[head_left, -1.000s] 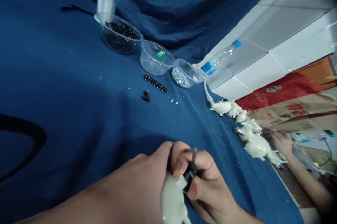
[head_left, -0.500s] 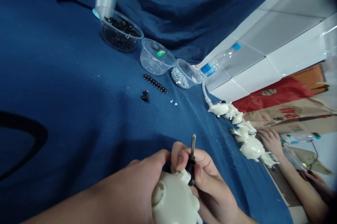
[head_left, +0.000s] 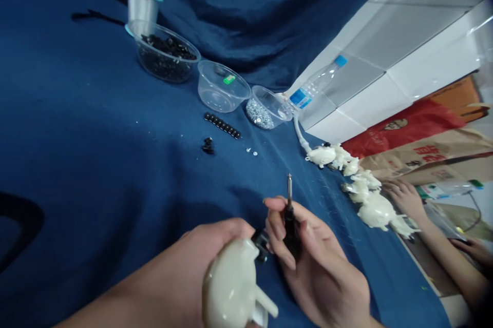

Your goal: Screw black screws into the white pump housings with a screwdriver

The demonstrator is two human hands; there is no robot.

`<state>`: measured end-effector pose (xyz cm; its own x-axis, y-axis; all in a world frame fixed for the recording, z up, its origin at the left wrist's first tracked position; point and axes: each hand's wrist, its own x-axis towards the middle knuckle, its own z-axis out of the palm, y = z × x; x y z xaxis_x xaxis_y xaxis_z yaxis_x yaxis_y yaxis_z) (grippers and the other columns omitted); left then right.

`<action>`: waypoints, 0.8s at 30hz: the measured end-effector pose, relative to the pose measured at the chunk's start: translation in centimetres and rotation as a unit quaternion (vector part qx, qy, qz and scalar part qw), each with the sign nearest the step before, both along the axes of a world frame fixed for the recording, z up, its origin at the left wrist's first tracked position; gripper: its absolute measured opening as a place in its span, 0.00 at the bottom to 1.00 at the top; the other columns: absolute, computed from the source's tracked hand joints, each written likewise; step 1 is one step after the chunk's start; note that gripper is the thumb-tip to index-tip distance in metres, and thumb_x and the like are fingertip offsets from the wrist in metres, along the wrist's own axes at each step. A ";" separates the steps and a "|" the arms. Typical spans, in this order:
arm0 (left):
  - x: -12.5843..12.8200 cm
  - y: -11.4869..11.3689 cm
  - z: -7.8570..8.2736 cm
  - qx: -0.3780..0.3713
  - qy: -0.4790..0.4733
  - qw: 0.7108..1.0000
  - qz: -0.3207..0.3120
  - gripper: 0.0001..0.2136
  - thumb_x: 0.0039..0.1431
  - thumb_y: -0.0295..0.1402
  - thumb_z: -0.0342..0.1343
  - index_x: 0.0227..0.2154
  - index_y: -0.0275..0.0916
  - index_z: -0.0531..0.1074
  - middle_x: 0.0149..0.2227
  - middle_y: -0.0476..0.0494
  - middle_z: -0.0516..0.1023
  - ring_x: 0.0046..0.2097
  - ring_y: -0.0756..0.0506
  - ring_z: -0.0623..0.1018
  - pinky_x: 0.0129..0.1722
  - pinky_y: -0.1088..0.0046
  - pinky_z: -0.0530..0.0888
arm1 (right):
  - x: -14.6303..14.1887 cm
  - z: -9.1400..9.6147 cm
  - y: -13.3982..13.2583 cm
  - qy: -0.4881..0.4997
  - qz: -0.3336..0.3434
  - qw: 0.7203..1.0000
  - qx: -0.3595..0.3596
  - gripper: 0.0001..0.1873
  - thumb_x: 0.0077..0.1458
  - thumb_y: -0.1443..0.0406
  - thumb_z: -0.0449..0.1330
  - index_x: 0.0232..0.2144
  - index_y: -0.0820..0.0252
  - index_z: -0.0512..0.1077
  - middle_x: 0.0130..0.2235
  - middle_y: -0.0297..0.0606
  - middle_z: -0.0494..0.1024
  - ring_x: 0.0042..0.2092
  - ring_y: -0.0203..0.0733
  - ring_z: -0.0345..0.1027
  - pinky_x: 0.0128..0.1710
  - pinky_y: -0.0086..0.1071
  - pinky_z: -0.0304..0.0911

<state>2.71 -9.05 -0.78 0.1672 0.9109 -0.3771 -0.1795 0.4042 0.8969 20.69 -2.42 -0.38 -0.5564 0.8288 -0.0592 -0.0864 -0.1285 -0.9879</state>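
My left hand (head_left: 204,251) is closed around a rounded cream plastic body (head_left: 231,284) with small projecting parts, like the pale figures farther off. At its top end a small black part (head_left: 261,245) shows beside my left fingers. My right hand (head_left: 323,266) grips a screwdriver (head_left: 290,205) with a dark handle, its metal tip pointing up, apart from the body. Beyond my hands on the blue cloth lie two small screws (head_left: 251,151), a little cluster of black parts (head_left: 208,145) and a row of shiny black pieces (head_left: 222,125).
Clear bowls hold black parts (head_left: 165,51), a green item (head_left: 229,79) and silvery screws (head_left: 260,115). A thread spool (head_left: 142,4) and a water bottle (head_left: 318,84) stand behind. Several cream figures (head_left: 375,210) line the right, near another person's hand (head_left: 404,197) and paper bags (head_left: 419,128).
The cream body has turned in my left hand and a black part now shows at its end. My right hand with the screwdriver has moved away from it, slightly right.
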 end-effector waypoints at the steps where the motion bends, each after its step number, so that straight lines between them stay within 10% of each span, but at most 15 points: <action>1: -0.2 -0.1 0.7 -0.016 0.003 1.000 0.025 0.17 0.40 0.30 0.63 0.37 0.46 0.76 0.31 0.50 0.78 0.31 0.47 0.77 0.31 0.77 0.74 | 0.3 -0.1 0.0 -0.013 -0.009 0.999 0.035 0.15 0.64 0.58 0.59 0.51 0.52 0.78 0.32 0.36 0.66 0.28 0.33 0.54 0.30 0.30 0.57; 10: -1.4 0.5 2.3 -0.095 0.036 0.994 0.041 0.15 0.46 0.41 0.63 0.35 0.45 0.67 0.28 0.57 0.69 0.25 0.54 0.64 0.26 0.77 0.67 | 1.0 1.0 1.1 -0.168 -0.026 0.888 0.428 0.18 0.60 0.75 0.61 0.48 0.52 0.78 0.38 0.37 0.78 0.39 0.38 0.71 0.36 0.30 0.69; 24: -1.5 0.4 1.8 -0.096 0.053 0.994 -0.026 0.23 0.51 0.48 0.62 0.46 0.44 0.66 0.26 0.54 0.73 0.21 0.56 0.64 0.22 0.80 0.64 | 1.0 1.3 0.8 -0.156 0.000 0.857 0.491 0.21 0.56 0.78 0.60 0.49 0.56 0.77 0.40 0.39 0.77 0.37 0.38 0.74 0.33 0.31 0.72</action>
<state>1.20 -8.61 0.97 0.1615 0.8113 -0.5618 -0.0622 0.5765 0.8147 21.66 -1.57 0.87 -0.6411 0.5642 0.5203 0.2016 0.7779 -0.5952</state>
